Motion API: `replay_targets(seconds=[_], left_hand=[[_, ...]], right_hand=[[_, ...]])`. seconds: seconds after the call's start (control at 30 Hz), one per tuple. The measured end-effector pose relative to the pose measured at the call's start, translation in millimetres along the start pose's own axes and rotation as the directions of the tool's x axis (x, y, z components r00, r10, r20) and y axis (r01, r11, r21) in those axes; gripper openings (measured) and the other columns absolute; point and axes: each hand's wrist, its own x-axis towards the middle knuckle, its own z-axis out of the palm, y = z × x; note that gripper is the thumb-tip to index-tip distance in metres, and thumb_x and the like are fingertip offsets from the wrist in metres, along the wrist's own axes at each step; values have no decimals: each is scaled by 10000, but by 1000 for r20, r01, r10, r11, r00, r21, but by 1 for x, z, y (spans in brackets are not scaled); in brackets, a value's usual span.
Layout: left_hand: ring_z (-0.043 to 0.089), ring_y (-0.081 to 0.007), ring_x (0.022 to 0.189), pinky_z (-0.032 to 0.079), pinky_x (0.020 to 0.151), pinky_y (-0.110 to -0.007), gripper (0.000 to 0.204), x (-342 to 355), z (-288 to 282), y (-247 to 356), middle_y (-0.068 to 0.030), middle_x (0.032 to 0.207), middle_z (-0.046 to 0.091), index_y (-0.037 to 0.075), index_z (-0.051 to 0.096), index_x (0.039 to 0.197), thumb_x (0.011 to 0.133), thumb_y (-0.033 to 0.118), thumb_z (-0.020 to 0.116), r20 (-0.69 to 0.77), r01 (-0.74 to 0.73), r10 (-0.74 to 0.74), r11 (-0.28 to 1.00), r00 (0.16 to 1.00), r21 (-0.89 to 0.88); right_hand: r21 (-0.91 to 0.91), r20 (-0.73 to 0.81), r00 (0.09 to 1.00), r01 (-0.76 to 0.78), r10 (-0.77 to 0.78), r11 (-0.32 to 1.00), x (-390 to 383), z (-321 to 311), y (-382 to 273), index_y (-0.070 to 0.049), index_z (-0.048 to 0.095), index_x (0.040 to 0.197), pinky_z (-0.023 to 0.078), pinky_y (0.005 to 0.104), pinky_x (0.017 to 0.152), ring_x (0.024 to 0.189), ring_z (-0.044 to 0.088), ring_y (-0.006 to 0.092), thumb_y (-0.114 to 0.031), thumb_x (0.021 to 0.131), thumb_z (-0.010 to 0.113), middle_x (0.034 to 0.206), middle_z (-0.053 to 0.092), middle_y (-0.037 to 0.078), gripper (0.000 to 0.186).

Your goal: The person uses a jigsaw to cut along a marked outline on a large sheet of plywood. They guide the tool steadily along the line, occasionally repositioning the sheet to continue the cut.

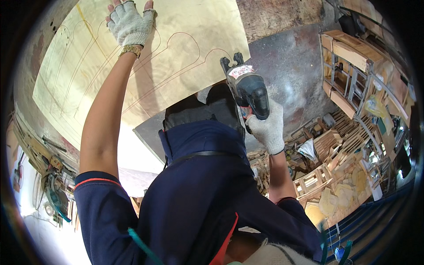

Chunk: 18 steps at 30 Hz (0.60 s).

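My left hand [130, 28], in a light fingerless glove with a watch at the wrist, lies spread on a pale plywood sheet [185, 88] marked with red, curving drawn outlines. My right hand [266, 129], also gloved, grips a black and grey power tool, apparently a jigsaw [251, 90], with a label on top. The tool's front sits at the right edge of the sheet, where a drawn curve ends. Its blade is too small to make out. My legs show just below the sheet's near edge.
A scuffed grey surface [291, 70] lies right of and around the sheet. Wooden frames [344, 70] stand at the upper right, with heaped offcuts and slatted pieces [329, 150] below them. A machine [57, 198] with cluttered parts is at the far left.
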Motion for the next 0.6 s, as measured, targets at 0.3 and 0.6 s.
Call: replay_targets(seconds=[0.3,0.6], left_hand=[[201,-384,1573,135,1279,-513,865,-2,-2,-3,-234,1681,262,-28,271,1607,977,488,564,16,-11,11,1000,1000,-1],[191,-376,1578,133,1280,-512,874,-3,-6,0,-227,1689,246,-23,253,1615,976,485,567,27,-1,1,1000,1000,-14]], right_hand=[[-44,26,998,54,-53,998,6,-3,-3,-17,715,947,565,395,720,744,737,331,-85,680,682,800,732,157,278],[-60,29,998,62,-61,996,12,-6,-11,-15,695,917,552,390,701,709,715,335,-85,673,677,770,706,167,255]])
